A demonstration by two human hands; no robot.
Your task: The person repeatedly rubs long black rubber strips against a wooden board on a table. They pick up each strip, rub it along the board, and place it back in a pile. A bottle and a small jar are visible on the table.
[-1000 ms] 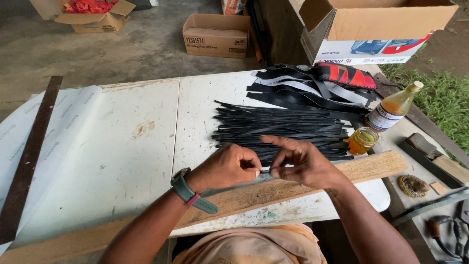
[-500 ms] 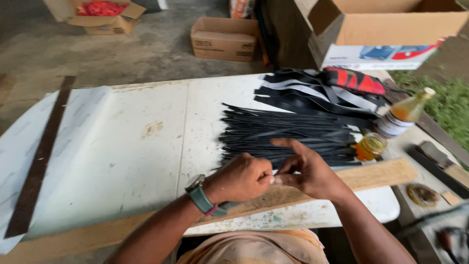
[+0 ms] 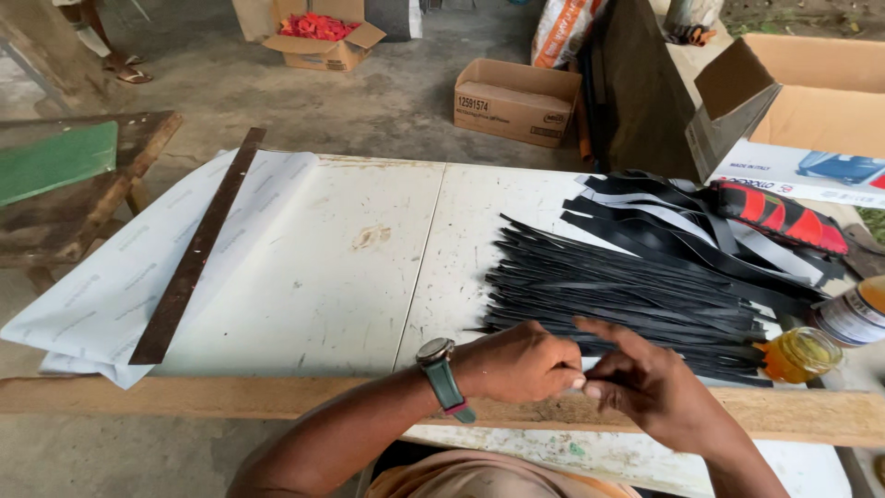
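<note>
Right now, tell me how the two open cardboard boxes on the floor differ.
The far box holds a heap of red things, while the near box shows no contents from here. The far box has its flaps spread outward; the near box has flaps folded down, and it sits closer to the table. Both are brown cardboard on the concrete floor.

Both hands meet fingertip to fingertip, left (image 3: 518, 361) curled into a pinch, right (image 3: 645, 383) fingers loosely spread
</note>
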